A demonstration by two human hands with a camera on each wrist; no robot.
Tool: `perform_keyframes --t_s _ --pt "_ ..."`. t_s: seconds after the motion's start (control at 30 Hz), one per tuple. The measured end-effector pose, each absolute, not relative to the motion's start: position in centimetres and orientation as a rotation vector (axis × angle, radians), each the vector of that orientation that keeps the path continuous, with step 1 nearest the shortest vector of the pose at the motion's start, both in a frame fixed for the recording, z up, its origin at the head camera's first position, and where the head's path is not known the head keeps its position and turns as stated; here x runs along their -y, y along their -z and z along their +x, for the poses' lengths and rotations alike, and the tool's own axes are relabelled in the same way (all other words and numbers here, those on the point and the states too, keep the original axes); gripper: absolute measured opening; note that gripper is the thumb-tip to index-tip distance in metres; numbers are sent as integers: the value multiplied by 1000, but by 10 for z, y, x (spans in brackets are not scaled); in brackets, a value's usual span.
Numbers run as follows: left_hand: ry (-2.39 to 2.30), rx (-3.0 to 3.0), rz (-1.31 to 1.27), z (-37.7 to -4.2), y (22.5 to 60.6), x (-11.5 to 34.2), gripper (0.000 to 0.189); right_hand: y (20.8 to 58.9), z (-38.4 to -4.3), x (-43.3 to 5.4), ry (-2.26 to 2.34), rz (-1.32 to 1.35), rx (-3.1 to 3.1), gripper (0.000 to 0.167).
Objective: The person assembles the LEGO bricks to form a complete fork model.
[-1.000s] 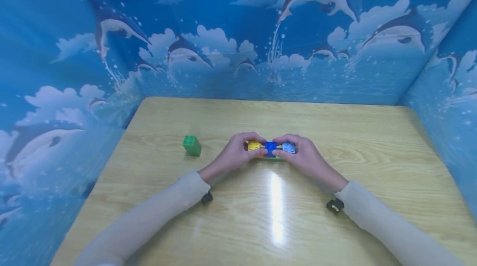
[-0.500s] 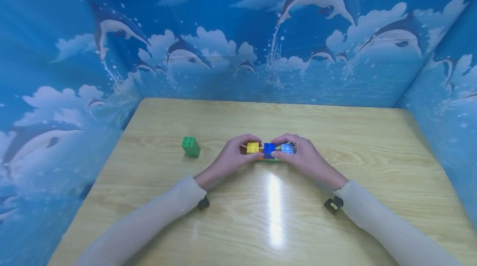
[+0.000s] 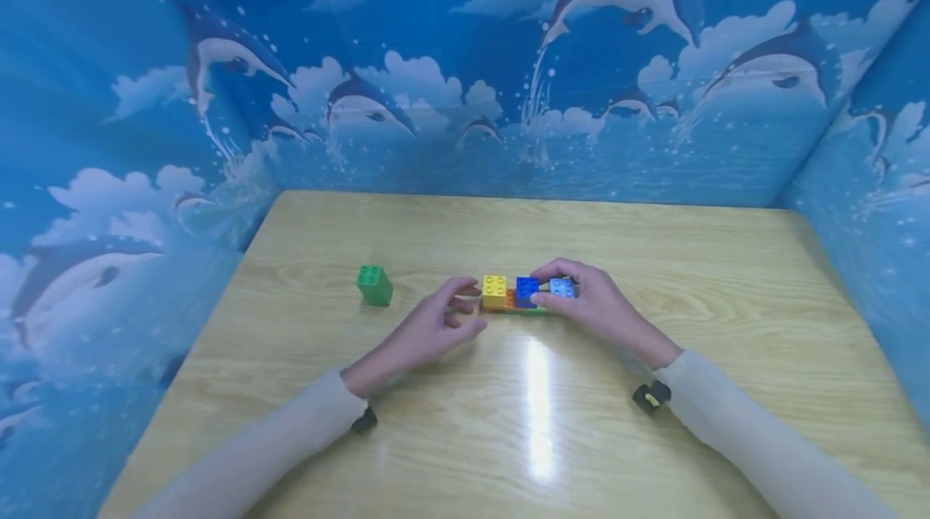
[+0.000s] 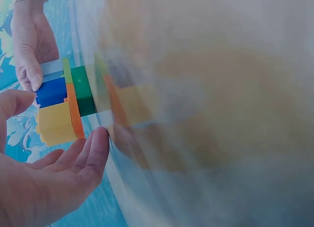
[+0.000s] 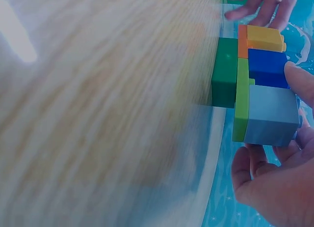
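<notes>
A built row of toy building bricks stands on the table. On top are a yellow brick (image 3: 494,293), a dark blue brick (image 3: 526,294) and a light blue brick (image 5: 272,114). Beneath them lie an orange plate (image 4: 73,111) and a lime green plate (image 5: 241,101), with a dark green brick (image 5: 224,72) under the plates. My right hand (image 3: 594,305) reaches over the light blue brick and pinches the dark blue brick between thumb and forefinger. Just left of the yellow brick, my left hand (image 3: 425,331) holds nothing, its fingers spread and apart from the bricks.
A separate tall green brick (image 3: 375,286) stands on the wooden table (image 3: 654,253), left of the built row. Dolphin-print sheets (image 3: 436,131) enclose the table's back and sides. Black wrist devices (image 3: 651,397) sit below both sleeves.
My left hand has let go of the yellow brick and drawn back to the left, fingers opening. The right hand has kept its hold, and the built row has stayed in place.
</notes>
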State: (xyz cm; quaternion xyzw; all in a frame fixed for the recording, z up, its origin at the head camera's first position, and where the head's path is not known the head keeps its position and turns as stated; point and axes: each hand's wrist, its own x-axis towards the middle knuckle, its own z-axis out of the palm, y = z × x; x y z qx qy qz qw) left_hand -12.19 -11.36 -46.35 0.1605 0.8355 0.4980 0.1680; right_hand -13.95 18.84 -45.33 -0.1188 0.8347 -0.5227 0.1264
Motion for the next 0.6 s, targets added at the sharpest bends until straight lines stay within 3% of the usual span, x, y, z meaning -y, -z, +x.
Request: perform_keyframes --t_s 0.2,0.6 --pt "-1487 -2403 335 -100 463 132 55 453 -139 -189 1518 -346 -2432 37" --pt "-1482 -2663 -47 -76 461 167 44 452 -140 -188 1523 -352 -2391 37"
